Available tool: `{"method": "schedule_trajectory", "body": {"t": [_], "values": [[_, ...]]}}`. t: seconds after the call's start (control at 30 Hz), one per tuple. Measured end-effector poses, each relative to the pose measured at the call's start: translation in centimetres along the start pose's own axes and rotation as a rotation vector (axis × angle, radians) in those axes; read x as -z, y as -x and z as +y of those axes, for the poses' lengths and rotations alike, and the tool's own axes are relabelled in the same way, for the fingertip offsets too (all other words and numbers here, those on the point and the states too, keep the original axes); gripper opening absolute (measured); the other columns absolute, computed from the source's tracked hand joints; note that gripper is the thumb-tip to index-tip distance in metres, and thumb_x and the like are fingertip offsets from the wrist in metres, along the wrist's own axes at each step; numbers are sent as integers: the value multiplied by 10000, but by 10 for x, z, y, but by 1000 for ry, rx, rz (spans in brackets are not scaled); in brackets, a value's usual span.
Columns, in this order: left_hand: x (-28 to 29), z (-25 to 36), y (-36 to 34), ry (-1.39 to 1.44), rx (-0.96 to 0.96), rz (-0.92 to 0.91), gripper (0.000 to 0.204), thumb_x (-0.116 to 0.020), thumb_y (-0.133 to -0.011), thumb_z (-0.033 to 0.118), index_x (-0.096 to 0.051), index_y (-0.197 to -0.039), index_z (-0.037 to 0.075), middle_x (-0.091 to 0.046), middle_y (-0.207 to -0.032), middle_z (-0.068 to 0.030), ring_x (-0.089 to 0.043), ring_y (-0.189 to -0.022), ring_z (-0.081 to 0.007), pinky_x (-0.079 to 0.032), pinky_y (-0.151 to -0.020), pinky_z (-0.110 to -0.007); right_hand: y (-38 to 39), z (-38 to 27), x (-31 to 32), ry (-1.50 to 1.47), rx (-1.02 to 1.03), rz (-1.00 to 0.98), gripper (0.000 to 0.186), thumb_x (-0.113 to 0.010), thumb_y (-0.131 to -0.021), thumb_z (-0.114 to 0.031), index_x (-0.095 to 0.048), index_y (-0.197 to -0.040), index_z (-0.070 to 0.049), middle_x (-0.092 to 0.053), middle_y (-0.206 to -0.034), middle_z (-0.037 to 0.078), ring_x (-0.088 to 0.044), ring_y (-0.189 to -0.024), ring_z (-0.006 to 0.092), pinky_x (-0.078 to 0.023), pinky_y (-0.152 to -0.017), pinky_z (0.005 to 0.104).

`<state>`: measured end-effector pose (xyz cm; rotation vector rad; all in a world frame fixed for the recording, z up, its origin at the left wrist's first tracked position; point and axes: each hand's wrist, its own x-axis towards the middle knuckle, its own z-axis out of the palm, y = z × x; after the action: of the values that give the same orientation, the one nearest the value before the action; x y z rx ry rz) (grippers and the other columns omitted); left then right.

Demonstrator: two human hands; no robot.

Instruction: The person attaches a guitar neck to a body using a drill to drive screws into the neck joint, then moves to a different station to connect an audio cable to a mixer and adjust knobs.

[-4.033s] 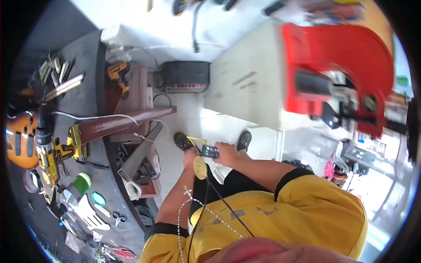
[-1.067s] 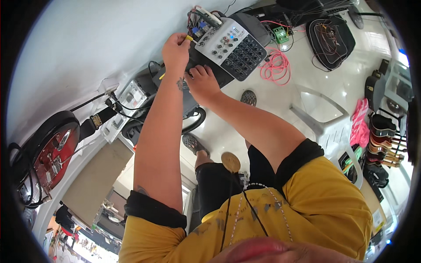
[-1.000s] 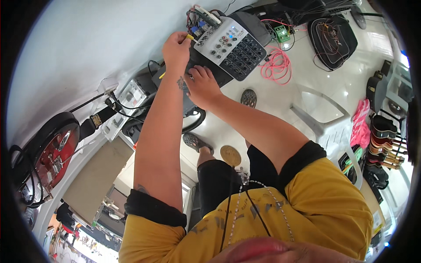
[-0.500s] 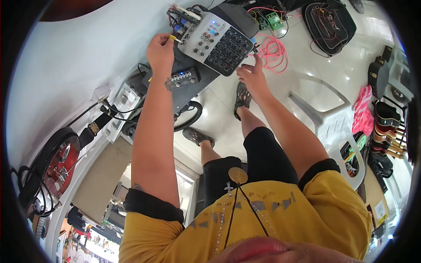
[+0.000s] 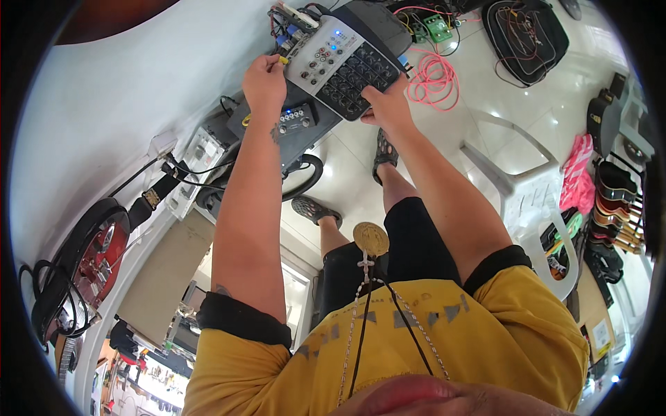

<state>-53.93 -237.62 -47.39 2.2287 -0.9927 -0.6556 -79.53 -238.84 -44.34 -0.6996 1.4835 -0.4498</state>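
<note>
A grey and black audio mixer with rows of knobs and lit blue lights sits tilted on a dark stand. My left hand pinches a yellow audio plug at the mixer's left side, where the jacks are. The plug's metal tip does not show. At the mixer's lower right corner my right hand grips the casing, thumb over the knob panel and fingers along the right edge. Below the mixer lies a small black pedal unit with knobs and blue lights.
Cables crowd the mixer's upper left. Coiled pink cable and a green pedal lie to the right, near an open black case. A white plastic chair stands at right. A red guitar leans at left.
My right hand has come left onto the mixer's corner and taken hold of it. In my left hand, the yellow plug has moved up against the mixer's side; its metal shaft no longer shows.
</note>
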Motion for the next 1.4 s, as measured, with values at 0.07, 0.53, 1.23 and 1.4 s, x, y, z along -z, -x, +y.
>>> {"method": "schedule_trajectory", "body": {"t": [0.07, 0.53, 1.23, 1.4], "values": [[1, 0, -1, -4, -10, -2, 174, -687, -928, 145, -753, -1057, 51, -776, -968, -128, -748, -876, -251, -558, -804, -362, -4, 6, -3, -23, -40, 18, 1007, -682, -810, -157, -30, -1567, -39, -620, -1212, 267, -725, -886, 297, -649, -674, 392], [16, 40, 59, -144, -319, 182, 224, -712, -858, 65, -698, -1075, 13, -721, -1036, -148, -709, -865, -315, -559, -820, -434, -7, 43, 21, 376, 27, -100, 892, -695, -899, -142, -76, -1530, -20, -614, -1253, 244, -735, -983, 328, -602, -799, 394], [-25, 20, 101, 17, -116, 8, 173, -744, -869, 108, -719, -1003, 2, -735, -864, -113, -700, -764, -213, -553, -735, -348, -14, 50, 77, 484, 292, 158, 686, -727, -869, -155, -402, -1450, 9, -641, -1233, 209, -714, -986, 273, -563, -863, 386], [-11, 30, 101, -8, -42, 4, 176, -729, -888, 114, -719, -1029, 9, -746, -874, -101, -703, -778, -175, -556, -759, -334, -16, 45, 75, 452, 366, 54, 359, -722, -889, -132, -644, -1221, -24, -687, -1170, 102, -704, -974, 208, -559, -852, 359]]}}
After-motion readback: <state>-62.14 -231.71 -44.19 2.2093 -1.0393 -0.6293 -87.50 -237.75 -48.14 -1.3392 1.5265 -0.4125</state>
